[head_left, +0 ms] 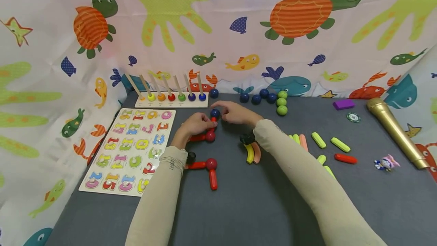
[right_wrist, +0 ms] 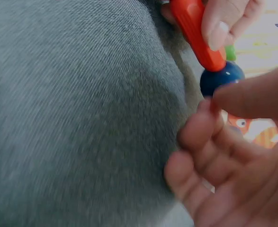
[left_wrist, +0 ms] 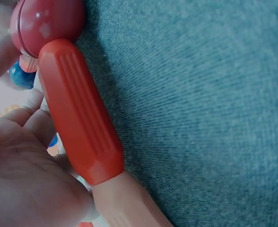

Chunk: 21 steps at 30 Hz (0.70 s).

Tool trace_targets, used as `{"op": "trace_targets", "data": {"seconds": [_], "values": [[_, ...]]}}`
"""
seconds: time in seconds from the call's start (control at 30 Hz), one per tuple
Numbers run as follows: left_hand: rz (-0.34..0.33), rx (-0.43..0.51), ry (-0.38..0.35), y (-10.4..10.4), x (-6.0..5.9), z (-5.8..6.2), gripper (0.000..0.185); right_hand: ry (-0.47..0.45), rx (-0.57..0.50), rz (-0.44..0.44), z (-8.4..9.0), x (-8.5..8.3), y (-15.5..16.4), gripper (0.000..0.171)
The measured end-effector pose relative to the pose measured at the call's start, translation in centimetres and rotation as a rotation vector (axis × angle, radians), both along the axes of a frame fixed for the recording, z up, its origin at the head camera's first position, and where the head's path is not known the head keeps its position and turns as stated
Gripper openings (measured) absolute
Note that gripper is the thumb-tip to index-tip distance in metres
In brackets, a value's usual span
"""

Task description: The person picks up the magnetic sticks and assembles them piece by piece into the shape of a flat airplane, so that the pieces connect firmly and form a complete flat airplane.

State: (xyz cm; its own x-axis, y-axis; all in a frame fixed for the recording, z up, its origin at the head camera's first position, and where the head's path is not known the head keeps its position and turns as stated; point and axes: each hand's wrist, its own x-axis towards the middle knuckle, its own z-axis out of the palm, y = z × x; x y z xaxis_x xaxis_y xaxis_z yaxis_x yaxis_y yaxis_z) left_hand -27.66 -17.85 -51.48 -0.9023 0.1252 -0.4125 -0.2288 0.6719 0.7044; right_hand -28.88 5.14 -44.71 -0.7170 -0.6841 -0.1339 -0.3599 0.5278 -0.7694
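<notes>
Number board [head_left: 143, 153]: coloured numerals [head_left: 110, 181] were readable, with 20, 15, 10, 5 in nearest row and 17, 12, 7, 1 in another | Left cuff [head_left: 172, 164]: small word started "Let", its ending was unclear | Peg rack base [head_left: 170, 104]: tiny labels were too small for reading

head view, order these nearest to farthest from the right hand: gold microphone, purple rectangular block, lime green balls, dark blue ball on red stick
1. dark blue ball, just left of the right hand
2. lime green balls, to its right
3. purple rectangular block, farther right
4. gold microphone, far right
</notes>
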Motion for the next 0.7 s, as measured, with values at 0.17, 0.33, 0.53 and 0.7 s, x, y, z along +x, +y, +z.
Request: {"op": "trace_targets", "data": {"seconds": [0.17,0.33,0.53,0.7], "values": [[-0.008,-0.019,0.037,-0.3,-0.6,-1.1,0.041,0.151,0.134,-0.049,0.9,1.2,2.7,0.02],[-0.024,-0.026,0.045,-0.4,-0.5,-1.2,0.042,0.134,0.223,0.077,0.3,2.5,6.2,0.028],[-0.044,-0.047,0.057,0.1,0.9,1.1,0.037,0.122,0.424,0.195,0.9,5.3,7.9,0.046],[-0.047,-0.043,0.053,0.6,2.0,2.9,0.038,0.16,0.459,0.181,2.3,7.5,6.8,0.032]]}}
